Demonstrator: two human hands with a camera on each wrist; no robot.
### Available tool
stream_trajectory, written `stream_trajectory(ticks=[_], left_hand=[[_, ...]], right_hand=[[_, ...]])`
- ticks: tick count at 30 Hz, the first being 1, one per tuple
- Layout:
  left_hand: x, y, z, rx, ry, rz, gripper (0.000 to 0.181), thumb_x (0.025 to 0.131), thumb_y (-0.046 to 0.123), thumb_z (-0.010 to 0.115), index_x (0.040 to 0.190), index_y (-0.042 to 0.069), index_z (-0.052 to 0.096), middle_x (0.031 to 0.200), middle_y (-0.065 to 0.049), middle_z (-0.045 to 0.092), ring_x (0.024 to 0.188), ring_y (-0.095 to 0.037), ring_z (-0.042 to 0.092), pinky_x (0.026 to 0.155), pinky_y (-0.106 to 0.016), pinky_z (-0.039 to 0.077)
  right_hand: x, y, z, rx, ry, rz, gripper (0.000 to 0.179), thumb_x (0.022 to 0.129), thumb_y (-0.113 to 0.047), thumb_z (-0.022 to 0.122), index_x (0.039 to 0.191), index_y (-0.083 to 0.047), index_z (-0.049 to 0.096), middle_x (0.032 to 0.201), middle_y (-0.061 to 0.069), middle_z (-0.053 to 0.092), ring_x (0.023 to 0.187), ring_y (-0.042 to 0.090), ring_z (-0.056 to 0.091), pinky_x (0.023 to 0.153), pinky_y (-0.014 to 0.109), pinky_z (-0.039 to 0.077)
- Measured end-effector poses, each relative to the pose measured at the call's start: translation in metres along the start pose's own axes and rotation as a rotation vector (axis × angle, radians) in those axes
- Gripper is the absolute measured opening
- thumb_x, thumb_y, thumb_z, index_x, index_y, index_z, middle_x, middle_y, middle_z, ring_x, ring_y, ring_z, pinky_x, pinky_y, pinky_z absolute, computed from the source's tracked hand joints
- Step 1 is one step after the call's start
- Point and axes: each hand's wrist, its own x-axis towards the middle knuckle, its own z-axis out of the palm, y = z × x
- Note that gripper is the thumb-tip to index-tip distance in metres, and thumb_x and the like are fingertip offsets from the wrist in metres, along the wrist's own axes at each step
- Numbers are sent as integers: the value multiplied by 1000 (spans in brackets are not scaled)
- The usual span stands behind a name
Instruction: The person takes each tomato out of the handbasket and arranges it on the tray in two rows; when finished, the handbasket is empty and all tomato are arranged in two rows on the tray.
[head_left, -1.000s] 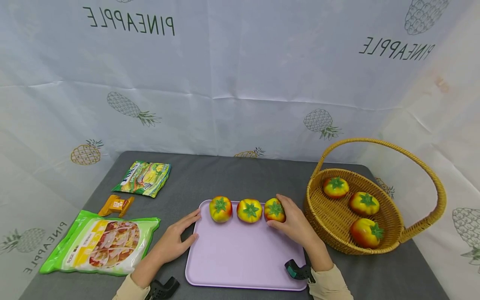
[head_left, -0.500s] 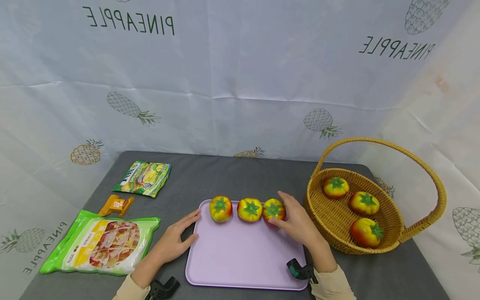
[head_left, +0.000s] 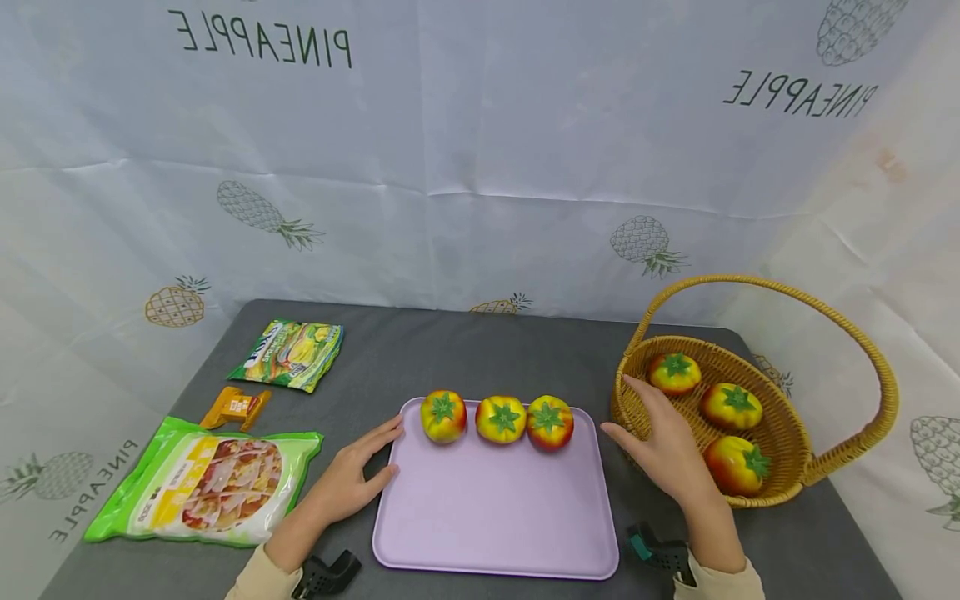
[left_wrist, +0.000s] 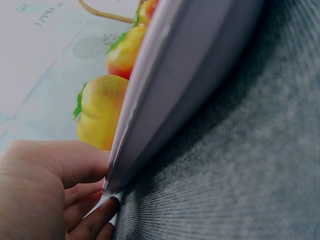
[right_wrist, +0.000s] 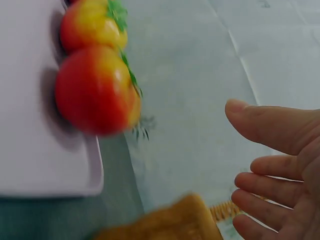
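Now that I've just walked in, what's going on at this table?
A person's left hand touches the left rim of a lilac tray, while the right hand, open and holding nothing, is at the tray side of a wicker basket. Three red-and-yellow persimmon-like fruits sit in a row along the tray's far edge; three more are in the basket. Three food packages lie off to the left.

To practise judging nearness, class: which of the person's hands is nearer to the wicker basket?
Right. The right hand overlaps the wicker basket in the head view; the left hand touches the left edge of the tray, across it from the basket.
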Motion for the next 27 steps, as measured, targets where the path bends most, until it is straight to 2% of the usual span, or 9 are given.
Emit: stream_trajectory(ticks=[3,8,12,17,22,27], left_hand=[[0,0,0,-3,-2,-3,48,88,18,66,133,7,55,145,-7,47,132,-22,45,107,-7,24],[0,1,0,-4,0,-1,48,88,18,66,133,7,55,144,-8,47,133,-20,44,107,-6,24],[0,0,0,1,11,16,48,87,17,67,132,6,55,144,-8,47,133,-18,44,106,-4,22],[0,-1,0,1,11,17,48,87,17,67,132,6,55,144,-9,47,133,-19,44,106,-4,21],[0,-1,0,3,7,8,47,88,18,66,132,7,55,144,-8,47,133,-19,44,107,-5,23],[-1,-1,1,2,2,6,47,88,19,66,133,7,55,144,-8,47,133,-17,43,107,-6,24]], right_hand=[[-8,14,-15,-20,10,40,71,82,-29,74,137,2,42,135,27,46,121,47,44,95,65,37],[-21,37,-38,-64,-29,127,75,86,-33,69,140,7,36,135,35,42,119,53,41,89,67,36],[-31,55,-54,-107,-98,226,82,89,-39,65,143,9,27,137,39,36,119,57,36,87,68,35],[-38,75,-72,-130,-225,332,90,91,-46,59,147,10,15,140,43,24,121,62,28,88,72,31],[-38,89,-81,-164,-318,365,95,92,-49,55,144,16,11,138,46,22,120,62,26,91,72,29],[-38,97,-84,-191,-369,361,95,93,-50,53,141,21,13,134,49,22,118,64,27,90,72,30]])
